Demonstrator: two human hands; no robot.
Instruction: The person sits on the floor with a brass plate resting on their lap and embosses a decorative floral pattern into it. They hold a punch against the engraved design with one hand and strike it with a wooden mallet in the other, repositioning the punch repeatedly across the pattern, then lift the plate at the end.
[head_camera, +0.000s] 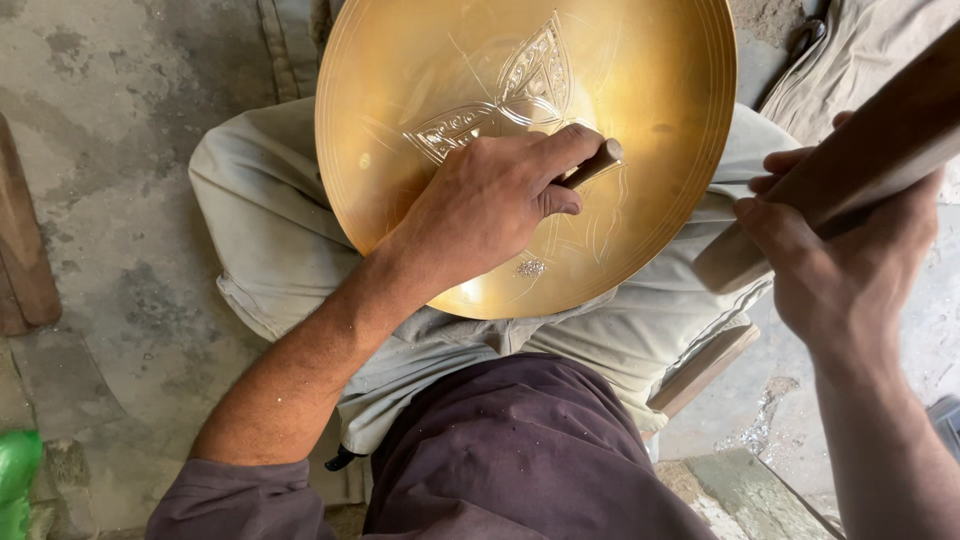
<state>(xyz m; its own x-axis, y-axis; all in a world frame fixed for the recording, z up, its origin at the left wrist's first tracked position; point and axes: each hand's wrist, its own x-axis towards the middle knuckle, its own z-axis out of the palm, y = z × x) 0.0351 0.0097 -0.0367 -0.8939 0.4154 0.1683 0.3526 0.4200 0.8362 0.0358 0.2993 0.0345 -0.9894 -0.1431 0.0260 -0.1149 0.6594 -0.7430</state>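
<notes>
Our left hand (490, 205) is closed around a slim chisel (595, 163), tip on the brass dish (640, 80) beneath it, resting on our lap. Our right hand (840, 260) grips a wooden mallet (850, 170). The dish looks stiff, slick and easily dented; we'd hold it by the rim.

Metal-craft workshop, floor level: rough stained concrete floor (120, 200), engraved brass dish (640, 90) on lap, metal filings (745, 435), wooden plank (25, 250).
</notes>
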